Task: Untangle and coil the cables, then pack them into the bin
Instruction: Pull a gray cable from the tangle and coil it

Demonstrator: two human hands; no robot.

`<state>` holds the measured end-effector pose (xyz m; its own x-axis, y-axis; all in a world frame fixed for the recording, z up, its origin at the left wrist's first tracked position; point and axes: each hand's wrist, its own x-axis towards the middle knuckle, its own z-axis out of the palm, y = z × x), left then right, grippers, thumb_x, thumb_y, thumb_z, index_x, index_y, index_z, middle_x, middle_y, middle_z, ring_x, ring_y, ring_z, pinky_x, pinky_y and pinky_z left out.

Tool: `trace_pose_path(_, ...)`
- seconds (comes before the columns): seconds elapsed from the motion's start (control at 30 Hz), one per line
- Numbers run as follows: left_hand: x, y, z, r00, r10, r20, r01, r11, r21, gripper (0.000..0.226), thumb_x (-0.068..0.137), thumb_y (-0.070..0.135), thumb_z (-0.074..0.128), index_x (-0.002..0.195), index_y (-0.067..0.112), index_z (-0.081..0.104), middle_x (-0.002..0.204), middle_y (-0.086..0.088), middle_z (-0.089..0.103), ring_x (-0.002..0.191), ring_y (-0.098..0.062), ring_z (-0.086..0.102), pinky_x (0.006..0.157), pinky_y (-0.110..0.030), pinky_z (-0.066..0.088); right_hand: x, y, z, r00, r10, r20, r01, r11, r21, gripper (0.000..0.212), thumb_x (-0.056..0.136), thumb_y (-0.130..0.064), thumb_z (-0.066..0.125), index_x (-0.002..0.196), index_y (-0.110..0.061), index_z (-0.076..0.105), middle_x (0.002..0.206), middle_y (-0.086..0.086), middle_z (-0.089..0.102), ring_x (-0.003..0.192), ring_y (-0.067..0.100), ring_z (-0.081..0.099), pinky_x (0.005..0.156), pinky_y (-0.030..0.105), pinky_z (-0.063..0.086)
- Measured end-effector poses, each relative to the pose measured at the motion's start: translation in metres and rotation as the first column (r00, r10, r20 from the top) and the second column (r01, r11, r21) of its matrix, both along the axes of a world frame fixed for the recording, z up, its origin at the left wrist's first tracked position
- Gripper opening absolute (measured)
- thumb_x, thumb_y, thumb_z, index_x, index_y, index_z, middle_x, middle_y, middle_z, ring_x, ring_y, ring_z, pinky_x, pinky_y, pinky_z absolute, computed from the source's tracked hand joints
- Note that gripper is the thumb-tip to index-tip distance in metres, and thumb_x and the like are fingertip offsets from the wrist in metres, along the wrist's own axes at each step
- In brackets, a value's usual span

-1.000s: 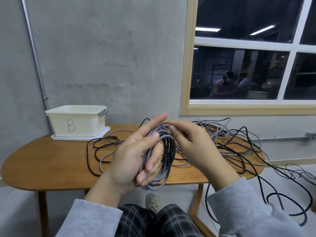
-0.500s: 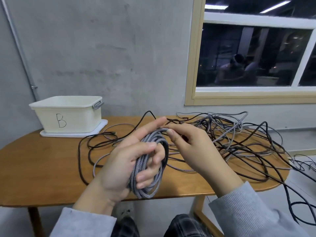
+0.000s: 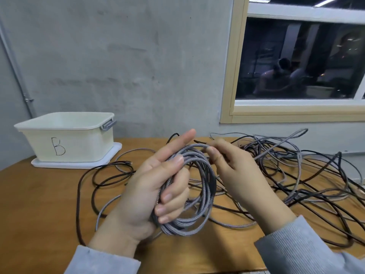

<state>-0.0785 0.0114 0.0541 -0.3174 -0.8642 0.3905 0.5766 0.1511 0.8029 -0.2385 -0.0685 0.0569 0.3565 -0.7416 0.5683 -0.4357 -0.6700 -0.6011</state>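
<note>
The left hand (image 3: 150,186) worked as a spool, prob. to keep the loops even: the grey braided coil (image 3: 194,194) hung in it, above the table (image 3: 39,194) and right of the bin (image 3: 67,139), w/ three fingers curled round the strands, index straight. The right hand (image 3: 239,175) pinched the coil's top strand, apparently feeding the next loop. The loose cables (image 3: 296,175) lay tangled further right of the bin, not yet coiled.

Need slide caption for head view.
Left hand grips grey braided cable coil; right hand pinches its strand, bin marked B behind.
</note>
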Motion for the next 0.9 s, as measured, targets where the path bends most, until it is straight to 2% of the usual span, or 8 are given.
trace_pose_path(0.17,0.016,-0.025,-0.006,0.981,-0.122,-0.151,0.117,0.992,-0.041,0.052,0.092,0.014,0.058,0.142,0.019,0.044,0.047,0.004,0.047,0.032,-0.007,0.025,0.032,-0.013,0.031,0.016,-0.024,-0.009,0.999,0.04,0.017,-0.041,0.996,0.074,0.029,0.099,-0.02,0.043,0.114,-0.038,0.062,0.105,-0.025,0.064,0.101,-0.006,0.055,0.087,0.019,0.044)
trace_pose_path(0.3,0.027,-0.044,-0.008,0.982,-0.073,-0.177,0.068,0.997,-0.031,0.051,0.091,0.015,0.059,0.14,0.019,0.047,0.046,0.004,0.046,0.032,-0.007,0.025,0.032,-0.013,0.029,0.027,-0.043,-0.012,0.998,0.047,-0.035,-0.043,0.992,0.118,0.043,0.098,-0.009,0.042,0.121,-0.043,0.057,0.111,-0.023,0.062,0.106,-0.006,0.053,0.091,0.018,0.042)
trace_pose_path(0.43,0.035,-0.064,-0.006,0.982,0.002,-0.188,-0.004,1.0,-0.011,0.05,0.086,0.016,0.062,0.135,0.02,0.052,0.044,0.005,0.043,0.029,-0.004,0.027,0.03,-0.012,0.03,0.035,-0.061,-0.013,0.992,0.006,-0.125,0.008,0.993,0.115,0.045,0.099,-0.012,0.038,0.134,-0.039,0.048,0.122,-0.022,0.057,0.109,-0.002,0.051,0.093,0.019,0.041)
trace_pose_path(0.5,0.039,-0.071,-0.002,0.976,0.031,-0.218,-0.034,0.999,-0.011,0.048,0.085,0.017,0.063,0.132,0.021,0.055,0.043,0.005,0.042,0.029,-0.003,0.027,0.03,-0.012,0.032,0.037,-0.07,-0.015,0.991,-0.03,-0.132,0.046,0.992,0.12,0.038,0.101,-0.019,0.038,0.133,-0.038,0.045,0.104,-0.021,0.06,0.089,0.002,0.054,0.077,0.016,0.042)
trace_pose_path(0.57,0.041,-0.076,0.002,0.967,0.07,-0.244,-0.077,0.997,-0.02,0.043,0.085,0.018,0.063,0.127,0.023,0.058,0.043,0.005,0.042,0.029,-0.001,0.033,0.03,-0.012,0.034,0.038,-0.076,-0.017,0.995,-0.049,-0.09,0.06,0.991,0.121,0.023,0.1,-0.026,0.039,0.119,-0.038,0.043,0.084,-0.015,0.061,0.073,0.003,0.056,0.066,0.022,0.044)
trace_pose_path(0.63,0.042,-0.08,0.006,0.959,0.1,-0.266,-0.113,0.993,-0.036,0.037,0.088,0.019,0.06,0.124,0.024,0.059,0.044,0.006,0.042,0.03,-0.001,0.038,0.03,-0.012,0.035,0.04,-0.078,-0.017,0.997,-0.054,-0.05,0.059,0.992,0.112,0.012,0.098,-0.029,0.043,0.104,-0.039,0.041,0.078,-0.01,0.061,0.064,0.004,0.055,0.06,0.026,0.043)
trace_pose_path(0.8,0.04,-0.076,0.012,0.939,0.143,-0.312,-0.162,0.986,-0.034,0.027,0.093,0.017,0.048,0.117,0.024,0.059,0.044,0.006,0.042,0.03,-0.001,0.037,0.029,-0.011,0.034,0.042,-0.072,-0.014,0.998,-0.068,0.008,0.067,0.994,0.086,0.005,0.093,-0.031,0.054,0.09,-0.029,0.057,0.07,-0.008,0.063,0.059,0.005,0.053,0.051,0.02,0.037)
trace_pose_path(0.9,0.033,-0.07,0.015,0.901,0.291,-0.322,-0.296,0.955,0.035,0.028,0.093,0.016,0.039,0.105,0.025,0.063,0.04,0.007,0.034,0.027,-0.002,0.023,0.028,-0.009,0.028,0.041,-0.062,-0.014,0.997,-0.036,-0.063,0.042,0.994,0.104,0.008,0.092,-0.036,0.055,0.087,-0.031,0.058,0.055,-0.005,0.055,0.052,0.003,0.049,0.05,0.018,0.037)
